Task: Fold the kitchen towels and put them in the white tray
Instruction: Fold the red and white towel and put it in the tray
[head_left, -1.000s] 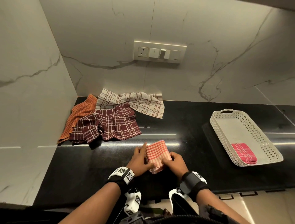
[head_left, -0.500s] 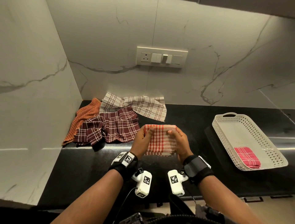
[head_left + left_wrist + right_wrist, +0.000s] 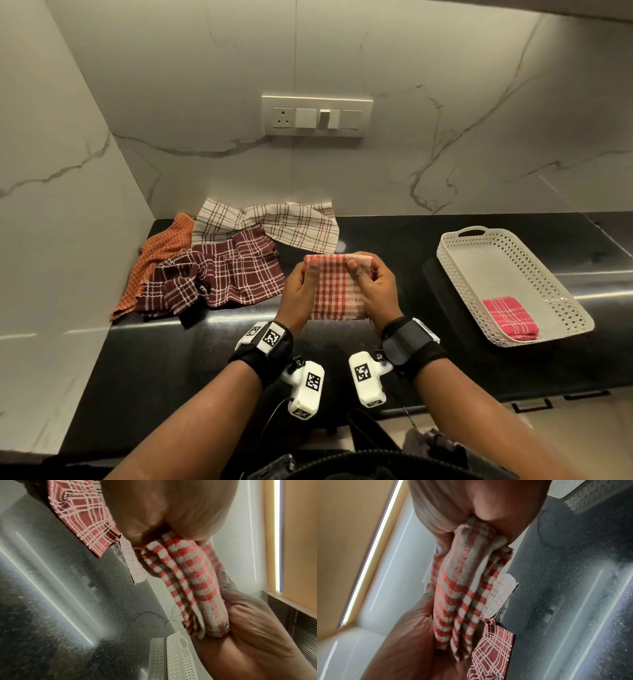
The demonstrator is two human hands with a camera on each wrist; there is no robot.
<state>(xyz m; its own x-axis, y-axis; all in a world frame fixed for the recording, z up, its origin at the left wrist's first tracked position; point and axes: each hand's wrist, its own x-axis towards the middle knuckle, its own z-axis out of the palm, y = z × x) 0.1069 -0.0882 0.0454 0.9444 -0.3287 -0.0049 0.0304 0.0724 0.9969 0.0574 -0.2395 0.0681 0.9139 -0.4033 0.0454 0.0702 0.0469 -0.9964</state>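
Note:
A folded red-and-white checked towel (image 3: 334, 291) hangs upright above the black counter (image 3: 205, 359), held between both hands. My left hand (image 3: 301, 291) pinches its upper left edge and my right hand (image 3: 375, 291) pinches its upper right edge. The wrist views show the same towel (image 3: 188, 585) (image 3: 462, 595) in several layers, clamped between thumb and fingers. A white perforated tray (image 3: 479, 270) stands to the right with a folded pink checked towel (image 3: 510, 318) in its near end.
Three unfolded towels lie at the back left corner: an orange one (image 3: 154, 260), a maroon plaid one (image 3: 219, 274) and a cream plaid one (image 3: 274, 222). A switch plate (image 3: 317, 116) sits on the marble wall behind.
The checked towel lay on the counter under both hands a second ago. Both hands have lifted it and now hold it upright by its top edge, slightly further right.

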